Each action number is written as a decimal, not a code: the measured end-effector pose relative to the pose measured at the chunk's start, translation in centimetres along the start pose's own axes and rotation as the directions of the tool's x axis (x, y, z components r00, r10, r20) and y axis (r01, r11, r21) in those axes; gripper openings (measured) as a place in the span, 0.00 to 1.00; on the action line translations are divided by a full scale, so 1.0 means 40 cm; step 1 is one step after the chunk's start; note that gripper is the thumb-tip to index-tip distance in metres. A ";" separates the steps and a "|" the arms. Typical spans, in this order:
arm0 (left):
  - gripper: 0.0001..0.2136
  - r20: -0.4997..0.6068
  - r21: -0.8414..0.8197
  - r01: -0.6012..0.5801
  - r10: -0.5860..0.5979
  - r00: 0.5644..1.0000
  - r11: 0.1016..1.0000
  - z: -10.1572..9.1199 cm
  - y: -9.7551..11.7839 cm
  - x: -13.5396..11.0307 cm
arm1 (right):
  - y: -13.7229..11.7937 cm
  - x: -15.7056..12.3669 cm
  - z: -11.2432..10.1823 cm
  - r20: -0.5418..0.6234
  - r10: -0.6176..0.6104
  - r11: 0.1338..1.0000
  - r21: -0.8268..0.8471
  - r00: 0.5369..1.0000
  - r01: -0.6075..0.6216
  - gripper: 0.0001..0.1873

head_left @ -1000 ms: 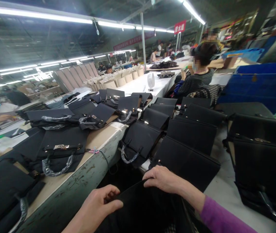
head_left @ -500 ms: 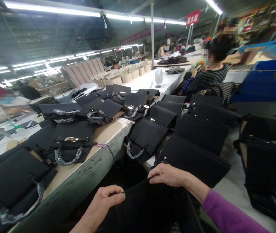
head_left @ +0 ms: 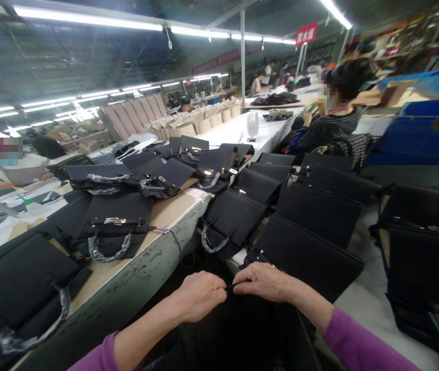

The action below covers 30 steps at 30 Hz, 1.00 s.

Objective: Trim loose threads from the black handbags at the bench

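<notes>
Left hand (head_left: pixel 204 296) and right hand (head_left: pixel 262 281) pinch close together, forearms (head_left: pixel 148 328) angled inward.

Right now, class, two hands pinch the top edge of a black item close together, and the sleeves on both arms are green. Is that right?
Not quite: the sleeves are purple, not green, as the head view shows. The left hand and right hand do pinch the black item close together.

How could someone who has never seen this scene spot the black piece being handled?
Find the long, scuffed green-sided table on the left, then look bottom centre. There the bare left hand and right hand pinch the black piece by its thin edge. Unlike the black bags on either side, it alone is held.
</notes>
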<state>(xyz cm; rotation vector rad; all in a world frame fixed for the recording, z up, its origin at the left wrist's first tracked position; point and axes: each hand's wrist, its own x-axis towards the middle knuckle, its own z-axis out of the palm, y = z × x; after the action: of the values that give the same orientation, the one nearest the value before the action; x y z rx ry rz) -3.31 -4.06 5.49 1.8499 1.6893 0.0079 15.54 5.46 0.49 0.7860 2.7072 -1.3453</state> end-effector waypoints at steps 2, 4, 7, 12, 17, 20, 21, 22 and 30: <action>0.15 0.016 -0.023 -0.007 0.007 1.000 1.000 -0.003 -0.015 -0.019 | 0.006 -0.007 -0.002 -0.003 0.018 1.000 0.012 1.000 -0.018 0.12; 0.17 0.034 -0.084 -0.059 0.062 0.997 0.995 -0.014 -0.036 -0.060 | 0.012 -0.012 -0.003 -0.001 0.028 0.999 0.031 1.000 -0.028 0.12; 0.17 0.042 -0.263 -0.132 0.148 0.988 0.956 -0.034 -0.055 -0.134 | 0.017 -0.014 -0.003 0.004 0.025 0.998 0.056 1.000 -0.025 0.11; 0.13 0.012 -0.519 0.071 -0.076 0.997 0.852 -0.031 -0.054 -0.213 | 0.016 -0.011 0.000 0.021 -0.004 0.996 0.086 1.000 0.002 0.13; 0.14 -0.068 -0.575 0.153 -0.233 0.970 0.804 0.025 -0.091 -0.230 | 0.014 -0.016 -0.003 0.027 -0.005 0.994 0.105 1.000 0.002 0.13; 0.15 -0.159 -0.554 0.104 -0.227 0.961 0.826 0.057 -0.115 -0.231 | 0.018 -0.020 -0.005 0.044 0.006 0.993 0.115 0.999 -0.011 0.13; 0.15 -0.168 -0.567 0.104 -0.238 0.957 0.817 0.062 -0.120 -0.231 | 0.019 -0.021 -0.005 0.051 0.013 0.993 0.119 0.999 -0.019 0.13; 0.15 -0.162 -0.590 0.114 -0.255 0.953 0.799 0.063 -0.122 -0.229 | 0.020 -0.022 -0.005 0.057 0.021 0.992 0.122 0.998 -0.028 0.13; 0.06 -0.104 -0.250 -0.015 -0.012 0.995 0.968 -0.002 -0.055 -0.088 | -0.014 0.001 0.000 0.002 0.034 0.998 0.049 0.999 -0.034 0.10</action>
<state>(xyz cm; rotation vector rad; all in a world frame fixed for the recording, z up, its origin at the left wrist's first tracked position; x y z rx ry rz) -5.94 -7.22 5.96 1.6863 1.6717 0.3103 15.26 5.20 0.91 0.8312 2.6571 -1.4093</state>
